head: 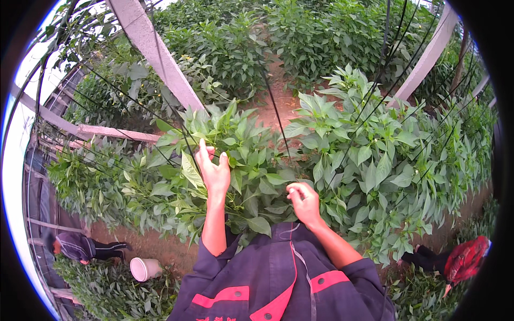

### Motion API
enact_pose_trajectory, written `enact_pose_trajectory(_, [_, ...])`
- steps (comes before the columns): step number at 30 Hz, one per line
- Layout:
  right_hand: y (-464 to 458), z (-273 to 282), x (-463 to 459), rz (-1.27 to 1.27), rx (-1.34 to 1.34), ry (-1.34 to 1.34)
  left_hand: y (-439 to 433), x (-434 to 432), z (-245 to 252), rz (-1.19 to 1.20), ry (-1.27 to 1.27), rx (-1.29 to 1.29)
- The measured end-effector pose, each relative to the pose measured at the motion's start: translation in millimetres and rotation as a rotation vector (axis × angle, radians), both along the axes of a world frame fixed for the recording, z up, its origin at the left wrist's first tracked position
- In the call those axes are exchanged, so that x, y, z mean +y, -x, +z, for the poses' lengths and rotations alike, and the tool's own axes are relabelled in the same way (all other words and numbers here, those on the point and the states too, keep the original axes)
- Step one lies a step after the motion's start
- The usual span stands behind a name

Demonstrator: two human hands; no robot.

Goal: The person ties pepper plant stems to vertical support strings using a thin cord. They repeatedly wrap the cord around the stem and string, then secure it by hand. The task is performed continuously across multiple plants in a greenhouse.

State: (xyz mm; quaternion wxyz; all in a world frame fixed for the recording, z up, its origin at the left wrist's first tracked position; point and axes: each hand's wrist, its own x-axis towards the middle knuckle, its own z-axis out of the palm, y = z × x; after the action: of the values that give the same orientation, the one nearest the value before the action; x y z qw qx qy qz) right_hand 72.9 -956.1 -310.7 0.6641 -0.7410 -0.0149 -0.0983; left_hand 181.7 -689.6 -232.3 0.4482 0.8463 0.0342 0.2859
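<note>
My left hand (pixel 215 172) reaches into the top of a leafy pepper plant (pixel 249 160), thumb and fingers apart, with nothing plainly held. A pale, upturned leaf (pixel 190 170) lies just left of its wrist. Lower and to the right, my right hand (pixel 306 202) is in front of the same foliage, its fingers curled inward. Whether anything thin is pinched in them cannot be made out. A dark string (pixel 276 108) slants down through the gap between two plants and ends from view a little above my right fingers.
Concrete posts (pixel 160 60) (pixel 425 56) rise left and right, with dark strings between. A pepper row (pixel 373 160) stretches right. A reddish soil path (pixel 277 100) runs ahead. Behind lie a white bucket (pixel 145 269), a person (pixel 80 246) left, and another person (pixel 461 261) right.
</note>
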Motion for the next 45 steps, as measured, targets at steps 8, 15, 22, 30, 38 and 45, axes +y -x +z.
enact_pose_trajectory(8, [-7,-9,-23,0.289,0.061,0.091,12,9,1,0.165,0.122,-0.010])
enact_pose_trajectory(15, [10,-25,-58,0.244,0.172,-0.076,20,21,5,0.249,0.015,0.016])
enact_pose_trajectory(22, [20,-17,-97,0.103,0.187,-0.157,22,-7,-4,0.097,0.101,0.055])
enact_pose_trajectory(30, [47,0,-76,0.121,0.178,0.000,21,-43,7,-0.173,-0.002,0.063])
enact_pose_trajectory(38, [90,6,-23,-0.218,0.164,0.181,95,-89,1,-0.488,-0.137,-0.165])
enact_pose_trajectory(45, [130,4,-35,-0.393,0.271,0.198,154,-118,-85,-0.916,0.355,0.417])
